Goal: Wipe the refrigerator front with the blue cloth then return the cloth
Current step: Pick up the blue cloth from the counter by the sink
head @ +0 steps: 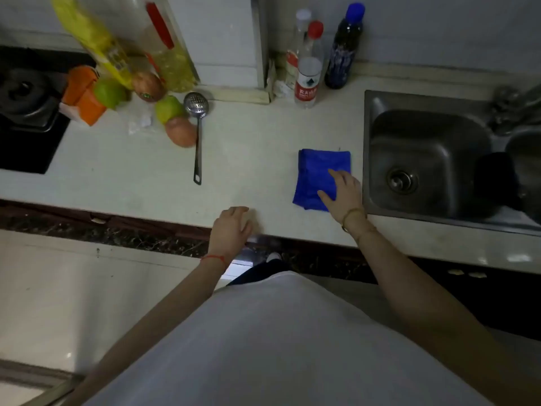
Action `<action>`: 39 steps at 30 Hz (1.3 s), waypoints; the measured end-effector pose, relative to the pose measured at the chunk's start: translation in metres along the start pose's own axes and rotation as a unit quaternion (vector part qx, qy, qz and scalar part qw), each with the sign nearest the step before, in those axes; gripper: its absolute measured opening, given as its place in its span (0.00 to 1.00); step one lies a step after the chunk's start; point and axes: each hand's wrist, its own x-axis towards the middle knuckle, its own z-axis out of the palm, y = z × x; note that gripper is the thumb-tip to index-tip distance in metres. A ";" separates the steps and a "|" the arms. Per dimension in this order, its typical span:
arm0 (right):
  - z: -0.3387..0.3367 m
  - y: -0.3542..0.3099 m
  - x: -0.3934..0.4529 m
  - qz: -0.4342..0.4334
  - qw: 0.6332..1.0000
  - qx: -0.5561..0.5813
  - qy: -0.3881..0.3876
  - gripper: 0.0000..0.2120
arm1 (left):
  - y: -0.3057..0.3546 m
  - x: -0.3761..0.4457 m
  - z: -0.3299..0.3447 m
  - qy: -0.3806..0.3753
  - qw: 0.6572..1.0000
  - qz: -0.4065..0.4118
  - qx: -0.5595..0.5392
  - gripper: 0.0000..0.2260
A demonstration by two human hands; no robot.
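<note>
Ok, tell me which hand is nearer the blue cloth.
Right. The right hand lies on the blue cloth, fingers spread over its near corner. The left hand rests at the counter edge, apart from it.

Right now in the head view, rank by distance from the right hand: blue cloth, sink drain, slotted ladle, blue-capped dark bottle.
1. blue cloth: under the right hand, fingers resting on it.
2. sink drain: just to the hand's right, in the basin.
3. slotted ladle: on the counter to the left; its handle end is nearest.
4. blue-capped dark bottle: far back by the wall.
</note>
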 end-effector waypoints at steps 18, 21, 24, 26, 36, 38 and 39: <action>0.020 -0.004 0.021 -0.078 0.989 -0.119 -0.040 0.21 | 0.007 -0.025 0.006 0.050 0.990 -0.129 -0.038 0.13; 0.012 -0.001 0.008 -0.118 0.987 -0.013 -0.105 0.22 | 0.015 -0.066 0.017 0.103 0.961 -0.227 -0.123 0.10; 0.006 -0.001 -0.018 -0.164 0.969 0.062 -0.175 0.23 | 0.025 -0.122 0.047 0.147 0.899 -0.346 -0.223 0.11; 0.005 -0.001 -0.039 -0.193 0.954 0.082 -0.213 0.22 | 0.029 -0.168 0.078 0.156 0.847 -0.431 -0.269 0.11; 0.051 0.003 -0.112 -0.229 0.880 -0.113 -0.402 0.21 | 0.100 -0.367 0.218 0.207 0.536 -0.681 -0.455 0.08; 0.066 -0.001 -0.116 -0.211 0.862 -0.160 -0.433 0.20 | 0.110 -0.385 0.231 0.214 0.487 -0.699 -0.478 0.11; 0.074 -0.004 -0.117 -0.205 0.855 -0.177 -0.443 0.20 | 0.111 -0.392 0.237 0.219 0.463 -0.701 -0.496 0.12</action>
